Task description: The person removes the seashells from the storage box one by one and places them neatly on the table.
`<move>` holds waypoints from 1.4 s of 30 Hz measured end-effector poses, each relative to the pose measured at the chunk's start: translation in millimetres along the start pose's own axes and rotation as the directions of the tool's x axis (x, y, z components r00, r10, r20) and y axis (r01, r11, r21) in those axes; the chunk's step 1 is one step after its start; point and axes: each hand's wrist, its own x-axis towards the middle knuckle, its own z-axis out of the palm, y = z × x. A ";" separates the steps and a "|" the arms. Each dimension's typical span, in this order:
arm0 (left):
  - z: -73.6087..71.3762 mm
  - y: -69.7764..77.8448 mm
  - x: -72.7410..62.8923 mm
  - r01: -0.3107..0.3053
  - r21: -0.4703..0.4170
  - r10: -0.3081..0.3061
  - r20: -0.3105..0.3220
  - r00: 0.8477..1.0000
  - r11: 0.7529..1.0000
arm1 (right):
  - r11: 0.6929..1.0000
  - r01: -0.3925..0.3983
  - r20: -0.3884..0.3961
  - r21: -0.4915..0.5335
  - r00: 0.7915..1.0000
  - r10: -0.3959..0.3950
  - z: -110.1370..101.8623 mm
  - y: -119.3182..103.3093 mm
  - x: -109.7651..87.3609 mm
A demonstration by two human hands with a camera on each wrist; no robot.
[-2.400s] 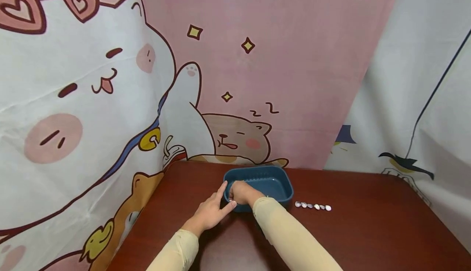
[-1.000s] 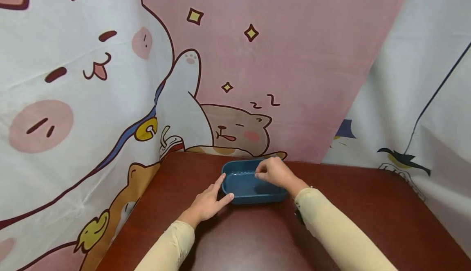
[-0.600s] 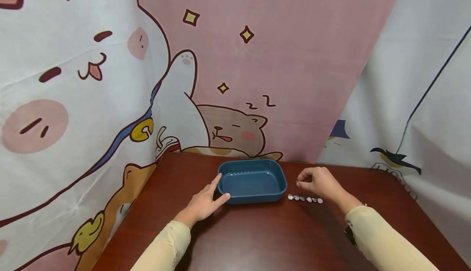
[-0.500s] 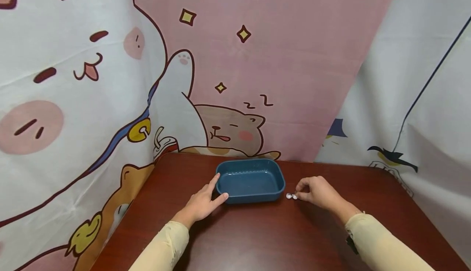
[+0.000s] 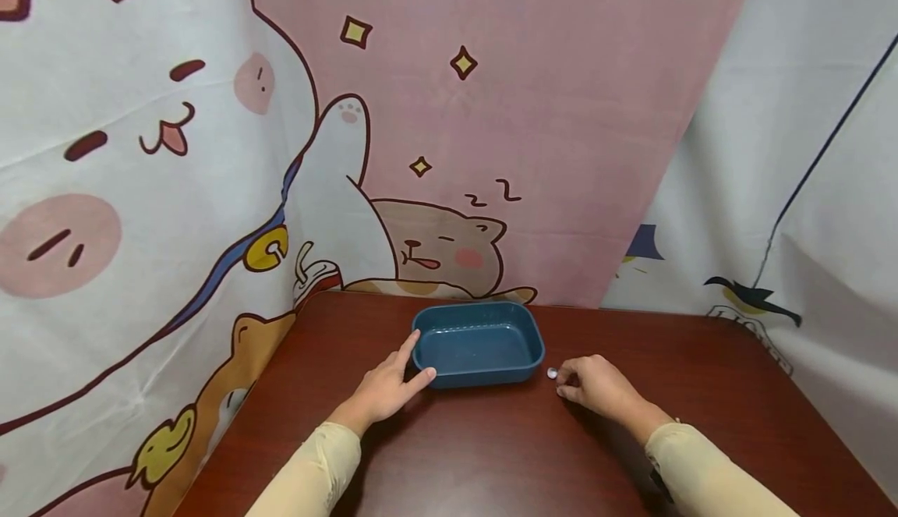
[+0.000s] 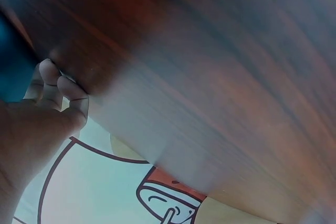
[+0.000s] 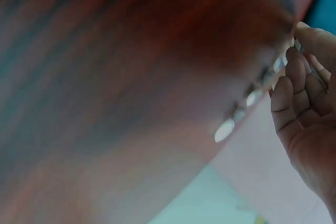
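A blue rectangular plastic tub [image 5: 484, 379] stands on the table with nothing visible inside. My left hand [image 5: 384, 394] rests against its left wall, fingers extended, index tip on the rim and thumb at the near corner. To the tub's right, my right hand [image 5: 602, 387] is down at a row of small pale pebbles, thumb and index brought together at a pebble. One pebble [image 5: 552, 373] shows left of those fingertips. The hand hides the others in the head view; in the right wrist view several white and grey pebbles [image 7: 224, 130] lie in line.
Both hands work on a dark red-brown wooden table [image 5: 484, 455]. Behind it hangs a pink and white cartoon curtain [image 5: 561, 150], meeting the table's back edge. Another cartoon sheet [image 5: 105, 330] borders the left side.
My right hand has come out of the tub, moved right over the pebble row and lowered onto it, covering most of it. The left hand stays on the tub.
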 end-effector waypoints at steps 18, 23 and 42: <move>0.5 1.0 -1.6 -0.002 -0.005 0.002 -0.001 1.000 1.000 | 0.985 -0.163 -0.015 -0.054 0.987 0.163 -35.1 94.5 -44.0; 3.1 -0.3 0.2 0.007 -0.008 -0.007 -0.002 1.000 1.000 | 0.982 -0.159 0.008 -0.100 0.987 0.160 -36.0 88.8 -41.1; 2.4 -1.5 0.8 -0.003 0.002 0.003 -0.015 1.000 1.000 | 0.979 -0.174 0.015 -0.104 0.984 0.176 -35.5 79.5 -42.1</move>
